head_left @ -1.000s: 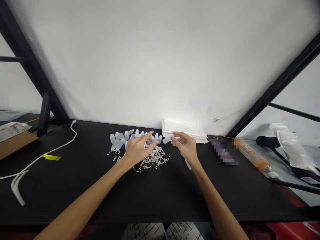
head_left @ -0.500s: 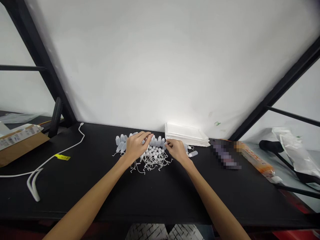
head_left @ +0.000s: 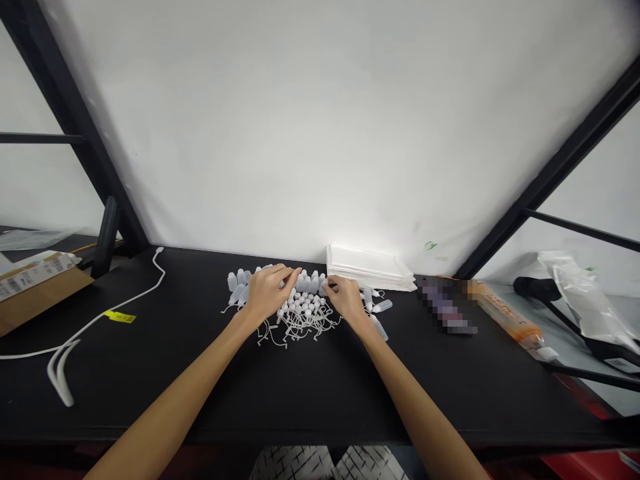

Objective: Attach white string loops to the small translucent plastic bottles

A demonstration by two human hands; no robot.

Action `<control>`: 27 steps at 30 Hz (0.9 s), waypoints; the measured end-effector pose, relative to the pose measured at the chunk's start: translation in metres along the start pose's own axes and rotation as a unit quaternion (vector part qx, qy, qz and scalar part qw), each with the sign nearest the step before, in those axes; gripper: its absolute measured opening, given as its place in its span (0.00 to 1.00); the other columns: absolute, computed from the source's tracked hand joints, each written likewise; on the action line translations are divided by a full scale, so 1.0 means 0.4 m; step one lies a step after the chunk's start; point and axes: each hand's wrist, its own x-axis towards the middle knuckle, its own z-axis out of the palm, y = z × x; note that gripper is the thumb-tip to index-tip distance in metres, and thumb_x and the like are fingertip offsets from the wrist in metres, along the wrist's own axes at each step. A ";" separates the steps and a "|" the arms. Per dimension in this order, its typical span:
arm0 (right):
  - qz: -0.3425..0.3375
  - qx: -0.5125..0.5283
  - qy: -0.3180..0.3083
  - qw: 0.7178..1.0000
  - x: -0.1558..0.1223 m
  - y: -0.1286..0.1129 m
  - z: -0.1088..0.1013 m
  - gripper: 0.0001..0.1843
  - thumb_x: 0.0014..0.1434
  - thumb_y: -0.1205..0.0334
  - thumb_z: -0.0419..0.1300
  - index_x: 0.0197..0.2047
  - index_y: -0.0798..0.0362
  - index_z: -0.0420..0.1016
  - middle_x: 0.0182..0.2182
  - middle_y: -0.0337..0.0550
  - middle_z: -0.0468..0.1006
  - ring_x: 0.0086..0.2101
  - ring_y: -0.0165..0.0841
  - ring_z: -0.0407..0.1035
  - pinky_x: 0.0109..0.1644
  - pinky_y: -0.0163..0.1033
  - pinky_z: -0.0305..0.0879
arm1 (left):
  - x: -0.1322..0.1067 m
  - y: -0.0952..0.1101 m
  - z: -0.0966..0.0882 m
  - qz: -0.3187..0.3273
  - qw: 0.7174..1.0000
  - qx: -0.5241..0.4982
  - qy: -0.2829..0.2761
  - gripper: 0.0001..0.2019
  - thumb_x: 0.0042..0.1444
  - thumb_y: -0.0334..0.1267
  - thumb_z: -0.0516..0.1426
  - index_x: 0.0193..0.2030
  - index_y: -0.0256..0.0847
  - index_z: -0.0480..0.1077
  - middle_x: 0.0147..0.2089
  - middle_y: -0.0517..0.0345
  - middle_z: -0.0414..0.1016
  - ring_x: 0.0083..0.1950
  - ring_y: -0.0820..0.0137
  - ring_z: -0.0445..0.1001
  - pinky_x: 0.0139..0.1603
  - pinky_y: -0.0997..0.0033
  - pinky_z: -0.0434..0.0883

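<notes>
Small translucent plastic bottles (head_left: 311,283) with white tops stand in a cluster toward the back of the black table. My left hand (head_left: 269,291) is over their left part, thumb and fingertips drawn close together; anything between them is hidden. At the cluster's right end, my right hand (head_left: 345,300) has its fingers curled in a pinch against a small bottle (head_left: 323,285). Between the hands lies a heap of white caps with thin tails (head_left: 303,313). Several loose bottles lie right of my right hand, including one bottle (head_left: 379,327) beside the wrist.
A stack of flat white sheets or trays (head_left: 370,265) lies against the wall. Leftward are a white cable (head_left: 135,297) with a yellow tag and a cardboard box (head_left: 45,293). A blurred-out purple item (head_left: 447,308) and an orange-labelled package (head_left: 510,320) lie right.
My right hand has shifted slightly left, and a lying bottle by its wrist now shows. My left thumb and fingers have come closer together. The whole view has shifted slightly.
</notes>
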 end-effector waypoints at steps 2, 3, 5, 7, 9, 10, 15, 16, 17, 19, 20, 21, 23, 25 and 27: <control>0.008 -0.001 0.008 1.000 -0.001 -0.001 0.004 0.05 0.58 0.64 0.59 0.35 0.52 0.77 0.33 0.43 0.82 0.33 0.36 0.78 0.37 0.35 0.69 | -0.001 -0.003 0.000 0.001 1.000 0.003 -0.002 0.21 0.64 0.40 0.52 0.20 0.36 0.70 0.19 0.60 0.68 0.20 0.77 0.61 0.24 0.74 0.55; 0.011 -0.001 0.010 1.000 -0.002 -0.002 0.006 0.05 0.58 0.65 0.59 0.36 0.52 0.77 0.33 0.43 0.82 0.33 0.36 0.78 0.38 0.35 0.69 | -0.001 -0.004 0.001 0.001 1.000 0.004 -0.003 0.21 0.64 0.40 0.52 0.20 0.36 0.70 0.19 0.60 0.68 0.20 0.77 0.61 0.24 0.74 0.55; 0.017 0.001 0.008 1.000 -0.003 -0.007 0.009 0.05 0.57 0.65 0.61 0.37 0.52 0.77 0.35 0.44 0.83 0.34 0.37 0.78 0.40 0.36 0.70 | -0.002 -0.006 0.000 -0.003 1.000 0.004 -0.004 0.21 0.64 0.40 0.52 0.20 0.36 0.70 0.19 0.60 0.68 0.20 0.78 0.61 0.24 0.74 0.56; 0.025 0.004 0.007 1.000 -0.004 -0.011 0.002 0.07 0.56 0.64 0.62 0.39 0.53 0.78 0.37 0.46 0.83 0.35 0.38 0.78 0.40 0.37 0.70 | -0.002 -0.007 -0.001 -0.008 1.000 0.001 -0.004 0.20 0.64 0.40 0.52 0.20 0.36 0.70 0.19 0.60 0.68 0.20 0.78 0.61 0.24 0.75 0.56; 0.040 0.008 0.011 0.999 -0.003 -0.011 -0.024 0.09 0.56 0.62 0.63 0.41 0.53 0.78 0.39 0.46 0.83 0.35 0.38 0.78 0.41 0.37 0.70 | -0.001 -0.007 -0.003 -0.011 1.000 -0.001 -0.001 0.20 0.63 0.39 0.53 0.21 0.36 0.70 0.20 0.61 0.69 0.20 0.78 0.62 0.24 0.75 0.56; 0.049 0.006 0.014 0.999 -0.004 -0.008 -0.045 0.09 0.56 0.60 0.63 0.41 0.52 0.78 0.38 0.45 0.83 0.35 0.37 0.78 0.41 0.37 0.70 | 0.000 -0.007 -0.004 -0.011 1.000 -0.001 0.002 0.20 0.63 0.39 0.53 0.21 0.36 0.70 0.20 0.61 0.69 0.20 0.78 0.62 0.24 0.75 0.56; 0.109 -0.121 0.026 0.986 -0.018 0.043 -0.187 0.08 0.55 0.56 0.62 0.38 0.48 0.79 0.36 0.38 0.83 0.40 0.39 0.77 0.42 0.39 0.67 | -0.001 0.004 -0.004 0.016 1.000 0.005 -0.004 0.19 0.63 0.38 0.53 0.21 0.36 0.69 0.19 0.61 0.67 0.20 0.78 0.61 0.24 0.75 0.56; 0.128 -0.158 0.019 0.979 -0.024 0.056 -0.208 0.10 0.55 0.54 0.62 0.39 0.48 0.80 0.37 0.38 0.83 0.42 0.40 0.76 0.42 0.40 0.66 | -0.003 0.008 -0.003 0.024 1.000 0.005 -0.012 0.19 0.63 0.38 0.53 0.21 0.36 0.69 0.19 0.62 0.67 0.20 0.77 0.60 0.24 0.75 0.56; 0.150 -0.188 0.001 0.971 -0.028 0.070 -0.223 0.11 0.54 0.53 0.62 0.39 0.48 0.80 0.37 0.40 0.83 0.42 0.42 0.75 0.41 0.40 0.66 | -0.005 0.012 -0.002 0.033 0.999 0.005 -0.018 0.19 0.63 0.37 0.53 0.21 0.36 0.69 0.18 0.62 0.66 0.20 0.77 0.60 0.24 0.75 0.56; 0.176 -0.230 -0.040 0.956 -0.035 0.091 -0.231 0.14 0.53 0.51 0.63 0.40 0.49 0.80 0.36 0.43 0.82 0.42 0.43 0.75 0.40 0.41 0.65 | -0.012 0.021 0.002 0.047 0.998 0.005 -0.031 0.18 0.63 0.37 0.53 0.21 0.36 0.70 0.19 0.62 0.67 0.21 0.77 0.61 0.23 0.75 0.56; 0.181 -0.243 -0.059 0.951 -0.037 0.098 -0.226 0.16 0.52 0.50 0.62 0.40 0.49 0.80 0.37 0.44 0.82 0.42 0.44 0.75 0.40 0.41 0.64 | -0.015 0.026 0.004 0.052 0.998 0.007 -0.035 0.18 0.63 0.37 0.53 0.22 0.36 0.70 0.19 0.61 0.68 0.21 0.77 0.62 0.23 0.75 0.56; 0.180 -0.252 -0.074 0.948 -0.038 0.103 -0.218 0.17 0.52 0.49 0.62 0.41 0.49 0.80 0.37 0.46 0.82 0.42 0.44 0.74 0.40 0.41 0.64 | -0.018 0.030 0.005 0.056 0.998 0.008 -0.040 0.18 0.63 0.37 0.53 0.22 0.36 0.71 0.20 0.61 0.69 0.22 0.77 0.63 0.23 0.75 0.56; 0.175 -0.258 -0.088 0.946 -0.036 0.107 -0.199 0.17 0.52 0.50 0.62 0.43 0.49 0.80 0.39 0.48 0.82 0.42 0.44 0.74 0.40 0.41 0.64 | -0.023 0.037 0.009 0.062 0.997 0.011 -0.047 0.17 0.63 0.37 0.54 0.22 0.36 0.71 0.20 0.61 0.70 0.22 0.76 0.64 0.23 0.75 0.56; 0.175 -0.245 -0.084 0.950 -0.035 0.106 -0.187 0.18 0.52 0.54 0.61 0.45 0.50 0.79 0.38 0.47 0.82 0.43 0.44 0.74 0.40 0.41 0.63 | -0.027 0.043 0.012 0.072 0.996 0.012 -0.052 0.17 0.63 0.37 0.53 0.23 0.36 0.71 0.20 0.61 0.70 0.22 0.76 0.64 0.23 0.75 0.57; 0.173 -0.206 -0.060 0.961 -0.034 0.102 -0.188 0.19 0.51 0.57 0.60 0.47 0.50 0.78 0.36 0.44 0.82 0.43 0.43 0.73 0.41 0.40 0.63 | -0.030 0.048 0.014 0.080 0.995 0.010 -0.055 0.17 0.63 0.37 0.53 0.23 0.37 0.72 0.20 0.61 0.70 0.22 0.76 0.65 0.23 0.75 0.58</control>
